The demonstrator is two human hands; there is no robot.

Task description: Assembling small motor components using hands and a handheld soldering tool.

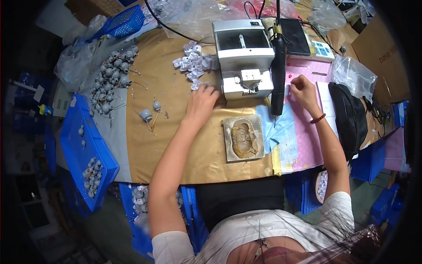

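Left hand: left hand [201, 100] lies palm down on the tan table cover [176, 141], fingers spread, tips touching the near edge of the heap of small white plastic parts [195, 62]; whether 1 is already pinched I cannot tell.
Right hand: right hand [302, 88] is curled loosely on the pink mat [303, 145], fingers drawn together; what they pinch, if anything, is too small to see.
White parts: loose pile just left of the small white bench machine [244, 55], near the far middle of the table.
Handling: they look light, stiff and smooth, so likely to skid or scatter if pushed; judged best taken singly by the sides between thumb and forefinger.
In the way: black powered driver [278, 66] hangs upright between the 2 hands, tip above the blue cloth [274, 125]; machine body blocks a straight reach across.
Near front: worn metal fixture plate [243, 138] sits below the machine.
Left side: grey round motors with wires [114, 75] lie heaped, 2 more loose [149, 112] nearer the forearm; blue tray [85, 154] holds others.
Right side: black bag [349, 116] and clear plastic bag [354, 75] lie beside the mat.
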